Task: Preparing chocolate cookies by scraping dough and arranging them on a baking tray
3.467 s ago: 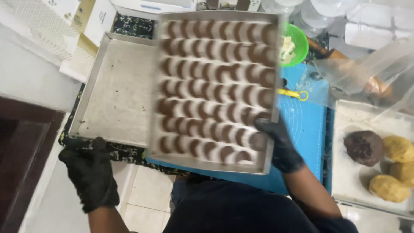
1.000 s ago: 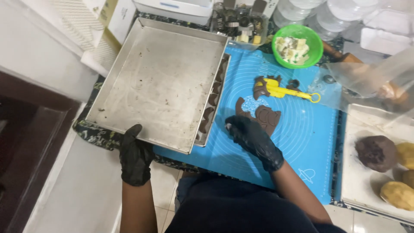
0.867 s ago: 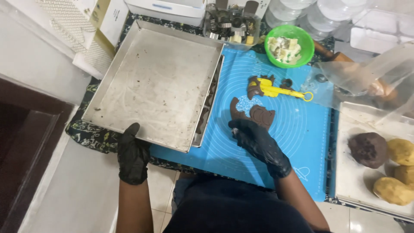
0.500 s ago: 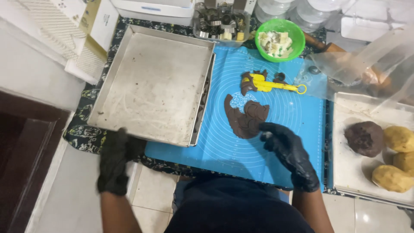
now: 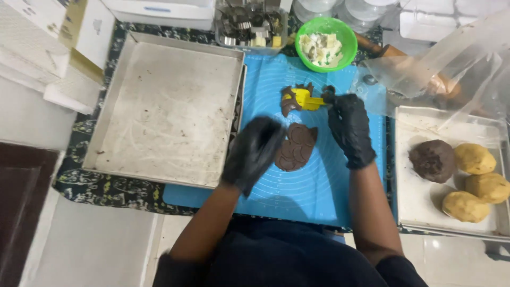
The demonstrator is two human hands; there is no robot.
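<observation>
The blurred left hand (image 5: 254, 153) covers the dark dough sheet's (image 5: 296, 151) left edge, perhaps touching it.

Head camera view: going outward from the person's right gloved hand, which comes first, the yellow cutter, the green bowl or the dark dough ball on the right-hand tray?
1. Yellow cutter: touching the right hand's fingertips, on the blue mat.
2. Green bowl: above the hand, at the mat's top edge.
3. Dark dough ball: off to the right, on the white tray.

The bowl and the ball are nearly equal, so their order is uncertain.

Counter (image 5: 95, 186), dark with a pale floral pattern. On it: blue mat (image 5: 319, 186) in the middle, empty metal tray (image 5: 164, 111) left overlapping the mat's edge, white tray (image 5: 419, 207) right, green bowl (image 5: 325, 43) and clear box of cutters (image 5: 249, 24) at the back.
</observation>
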